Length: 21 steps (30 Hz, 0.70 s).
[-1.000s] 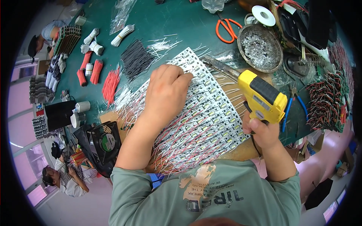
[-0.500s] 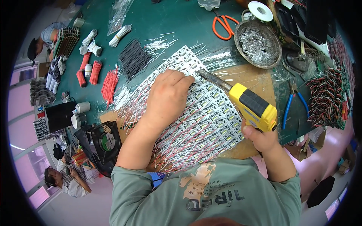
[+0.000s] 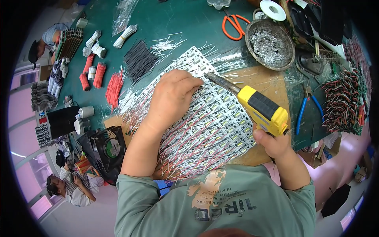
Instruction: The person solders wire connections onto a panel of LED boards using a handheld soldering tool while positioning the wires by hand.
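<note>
A panel of white circuit boards (image 3: 233, 138) lies slantwise before me, with many thin red and white wires (image 3: 185, 146) fixed across its lower left part. My left hand (image 3: 173, 93) rests over the panel's upper part, thumb and fingertips pinched together. What they pinch is too small to make out. In my right hand (image 3: 272, 143) is a yellow and black soldering gun (image 3: 263, 106), gripped by its handle. Its metal tip points left and reaches the boards just beside my left fingertips.
Black wires (image 3: 140, 61), red wires (image 3: 115, 91) and tied bundles lie to the left, near a fan (image 3: 111, 148). At the right are orange-handled scissors (image 3: 234, 27), a bowl of solder scraps (image 3: 269, 46), blue pliers (image 3: 307, 106) and stacked wired boards (image 3: 343, 104). Other people sit at far left.
My left hand has shifted slightly left and up, its fingertips still close to the soldering tip. The soldering gun has moved a little to the left.
</note>
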Available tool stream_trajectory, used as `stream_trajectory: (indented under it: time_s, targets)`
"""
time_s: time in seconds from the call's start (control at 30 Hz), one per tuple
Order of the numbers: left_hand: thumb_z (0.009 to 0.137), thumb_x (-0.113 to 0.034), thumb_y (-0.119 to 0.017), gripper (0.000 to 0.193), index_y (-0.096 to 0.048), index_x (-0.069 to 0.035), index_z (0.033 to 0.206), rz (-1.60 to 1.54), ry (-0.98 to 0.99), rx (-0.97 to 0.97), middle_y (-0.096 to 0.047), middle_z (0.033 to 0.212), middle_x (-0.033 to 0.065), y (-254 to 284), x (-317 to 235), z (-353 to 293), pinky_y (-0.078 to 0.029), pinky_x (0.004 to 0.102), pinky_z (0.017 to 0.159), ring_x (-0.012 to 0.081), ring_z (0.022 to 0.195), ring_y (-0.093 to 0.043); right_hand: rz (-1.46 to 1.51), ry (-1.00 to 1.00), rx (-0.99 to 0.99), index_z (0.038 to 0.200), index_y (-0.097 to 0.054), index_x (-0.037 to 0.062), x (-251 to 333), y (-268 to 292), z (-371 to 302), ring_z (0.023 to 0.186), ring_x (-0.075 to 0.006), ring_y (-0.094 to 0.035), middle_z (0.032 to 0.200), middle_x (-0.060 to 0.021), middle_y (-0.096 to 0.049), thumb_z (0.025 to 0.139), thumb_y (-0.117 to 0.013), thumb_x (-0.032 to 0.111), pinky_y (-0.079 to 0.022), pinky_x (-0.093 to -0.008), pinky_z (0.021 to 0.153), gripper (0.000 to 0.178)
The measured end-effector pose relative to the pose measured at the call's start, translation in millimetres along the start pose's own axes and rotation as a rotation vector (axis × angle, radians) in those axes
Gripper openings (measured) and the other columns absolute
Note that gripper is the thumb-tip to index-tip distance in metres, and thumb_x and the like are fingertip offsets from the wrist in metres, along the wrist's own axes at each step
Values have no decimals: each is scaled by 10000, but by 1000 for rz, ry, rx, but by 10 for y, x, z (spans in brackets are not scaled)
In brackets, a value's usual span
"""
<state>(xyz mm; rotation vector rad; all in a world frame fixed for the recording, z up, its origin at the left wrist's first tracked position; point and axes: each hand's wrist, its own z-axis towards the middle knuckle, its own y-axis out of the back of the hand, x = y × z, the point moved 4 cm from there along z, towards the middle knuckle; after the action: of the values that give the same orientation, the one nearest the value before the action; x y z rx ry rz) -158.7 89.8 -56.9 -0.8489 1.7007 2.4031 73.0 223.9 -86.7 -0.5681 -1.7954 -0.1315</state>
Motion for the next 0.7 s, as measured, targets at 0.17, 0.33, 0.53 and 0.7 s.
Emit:
stream_trajectory:
  time_s: [0.17,0.33,0.53,0.7]
  targets:
    - [757,-45,-732,146,-731,-82,898,-6,-3,-10,-661,874,81,3,-4,6,-516,369,730,271,845,-636,-42,-4,-2,1033,-600,30,25,-5,15,712,-84,-540,805,9,-582,840,-692,83,-451,-264,639,220]
    - [759,-46,-734,144,-733,-83,899,-9,14,-3,-662,873,83,-11,15,0,-515,365,734,271,845,-637,-69,-30,10,1026,-609,29,-8,7,12,709,-82,-545,790,10,-588,840,-695,94,-455,-264,640,215]
    - [774,-45,-726,126,-737,-79,895,-45,41,-3,-664,862,84,-5,29,14,-512,362,736,272,841,-638,-72,24,-16,1047,-618,25,-23,-10,20,724,-75,-557,809,8,-606,842,-699,99,-462,-260,651,233]
    - [780,-48,-722,127,-739,-78,902,-60,39,7,-667,870,84,-1,38,18,-511,363,740,273,845,-638,-34,15,-13,1061,-612,25,25,-18,18,735,-72,-555,801,14,-596,840,-698,95,-462,-257,664,247]
